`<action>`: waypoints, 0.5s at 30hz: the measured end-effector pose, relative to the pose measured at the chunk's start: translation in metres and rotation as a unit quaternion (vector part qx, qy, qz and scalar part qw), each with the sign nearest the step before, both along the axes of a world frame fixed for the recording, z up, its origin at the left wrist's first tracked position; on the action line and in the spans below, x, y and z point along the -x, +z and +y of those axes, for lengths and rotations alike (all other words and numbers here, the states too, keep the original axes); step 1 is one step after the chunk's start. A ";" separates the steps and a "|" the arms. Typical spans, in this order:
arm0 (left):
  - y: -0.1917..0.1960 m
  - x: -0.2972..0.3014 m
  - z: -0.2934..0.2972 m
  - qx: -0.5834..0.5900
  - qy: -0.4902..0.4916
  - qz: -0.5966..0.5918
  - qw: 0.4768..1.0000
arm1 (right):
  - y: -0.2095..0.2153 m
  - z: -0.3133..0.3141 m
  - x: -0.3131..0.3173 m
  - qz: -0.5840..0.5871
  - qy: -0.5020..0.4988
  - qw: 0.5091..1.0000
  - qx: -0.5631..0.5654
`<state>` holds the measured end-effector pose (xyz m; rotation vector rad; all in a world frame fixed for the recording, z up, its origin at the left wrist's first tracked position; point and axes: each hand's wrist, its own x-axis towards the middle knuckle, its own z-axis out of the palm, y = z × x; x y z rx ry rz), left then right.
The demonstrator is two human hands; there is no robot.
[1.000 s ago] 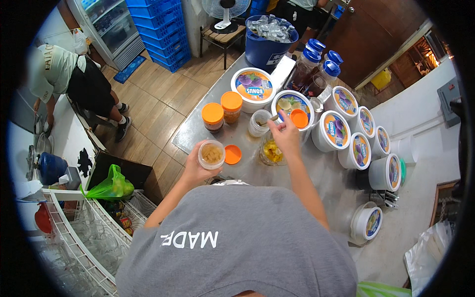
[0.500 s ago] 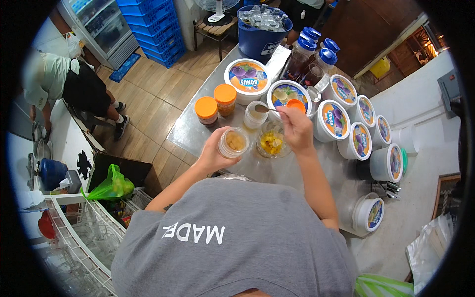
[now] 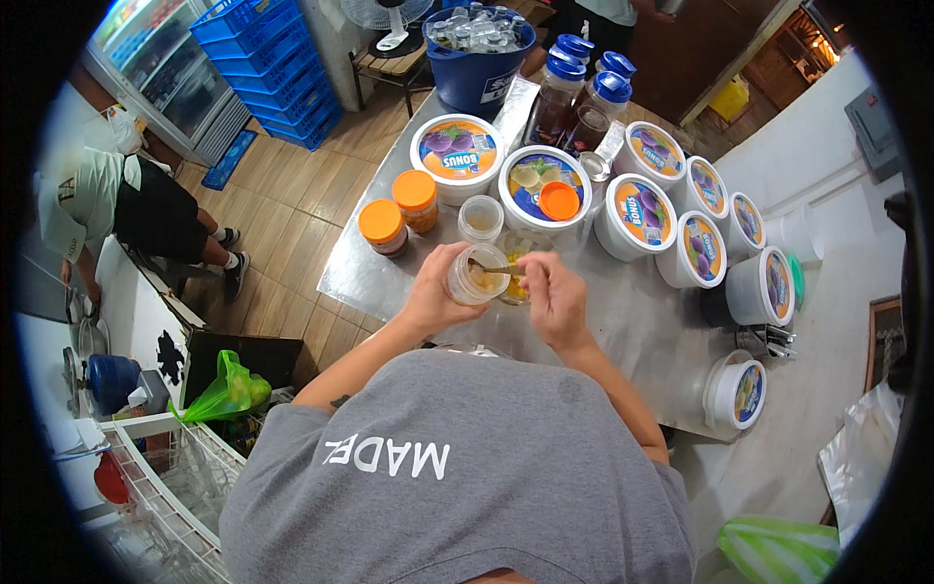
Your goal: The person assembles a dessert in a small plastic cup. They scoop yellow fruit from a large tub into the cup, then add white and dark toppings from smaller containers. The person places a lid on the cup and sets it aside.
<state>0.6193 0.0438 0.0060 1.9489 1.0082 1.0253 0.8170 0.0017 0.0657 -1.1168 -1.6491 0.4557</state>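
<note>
My left hand (image 3: 435,293) is wrapped round a clear open jar (image 3: 475,294) with pale yellowish pieces inside, tilted a little. From the other side my right hand (image 3: 556,300) grips a spoon (image 3: 503,269), whose tip is inside the jar's mouth. Partly hidden behind both hands, a clear bowl (image 3: 528,243) on the table holds yellow pieces. Just beyond the held jar stands a second open clear jar (image 3: 481,220). A loose orange lid (image 3: 559,200) rests on a white tub (image 3: 520,217) with a printed lid.
Left on the metal table (image 3: 348,275) stand two orange-lidded jars (image 3: 382,229). Several white tubs (image 3: 639,219) line the right, with blue-topped pitchers (image 3: 591,125) and a blue bucket (image 3: 479,73) of bottles farther back. At far left a person (image 3: 146,195) bends over a counter.
My right hand has come down and the spoon has gone into the held jar. My left hand has brought the jar slightly right, in front of the bowl. The whole view has shifted a little.
</note>
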 end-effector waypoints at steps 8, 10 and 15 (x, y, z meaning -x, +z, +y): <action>-0.003 -0.007 -0.003 -0.009 0.050 0.063 0.997 | -0.032 0.004 -0.014 0.298 -0.047 0.922 0.241; -0.005 -0.008 -0.002 -0.021 0.059 0.067 0.996 | -0.035 0.005 -0.020 0.319 -0.059 0.913 0.248; -0.007 -0.009 -0.003 -0.006 0.064 0.097 0.993 | -0.036 0.009 -0.033 0.359 -0.079 0.894 0.255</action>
